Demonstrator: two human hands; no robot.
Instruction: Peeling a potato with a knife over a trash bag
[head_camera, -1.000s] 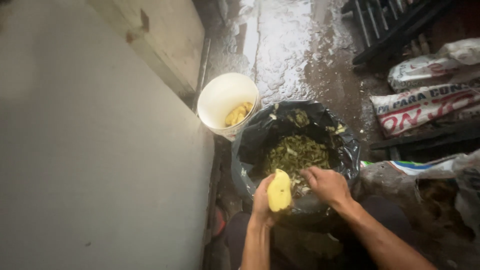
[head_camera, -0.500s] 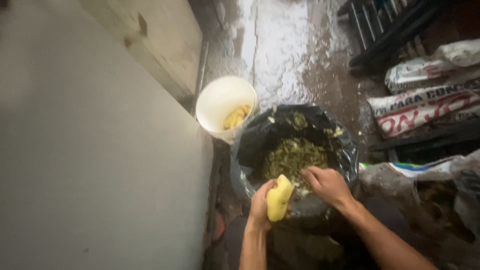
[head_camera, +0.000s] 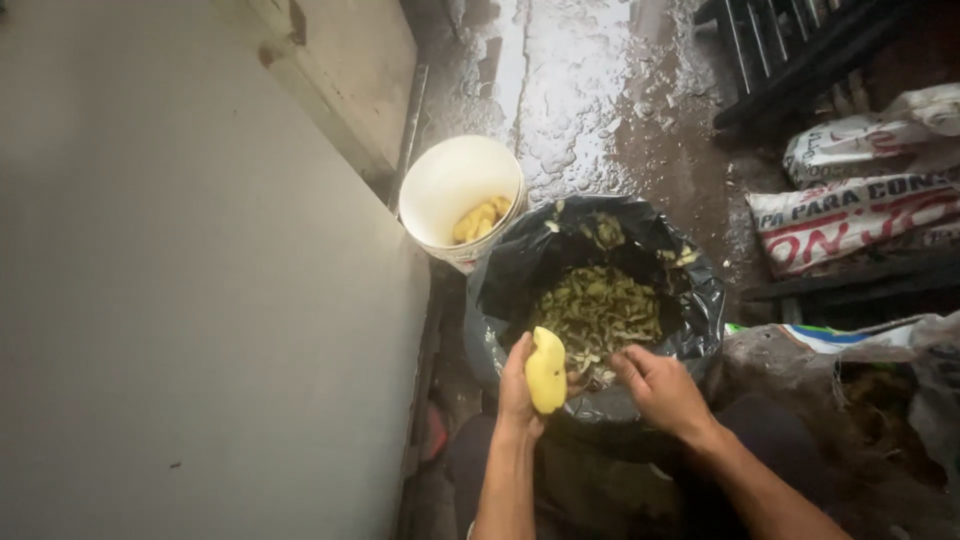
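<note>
Low in the middle of the frame, the left hand (head_camera: 518, 385) holds a peeled yellow fruit (head_camera: 546, 370), its grip closed around the fruit's lower left side. The fruit is oval, and its long axis runs nearly upright in the picture, tipped slightly, with the narrower end pointing toward the top of the frame and the rounder end toward the bottom. It sits just over the near rim of a bin lined with a black bag (head_camera: 690, 300).

The right hand (head_camera: 662, 390) is just to the right of the fruit, apart from it, fingers curled inward over the bin's near edge; whether its grip closes on anything cannot be told, since the fingers hide the palm. Inside the bag lies a heap of green peelings (head_camera: 598, 310), with a few scraps stuck on the far rim.

Up and to the left of the bin, touching its edge, stands a white bucket (head_camera: 440, 190) with several peeled yellow pieces (head_camera: 478, 220) at its bottom. The wet floor (head_camera: 590, 90) shines in the upper middle. Printed sacks (head_camera: 850, 210) lie at the right edge, and a pale wall (head_camera: 190, 300) fills the left half.
</note>
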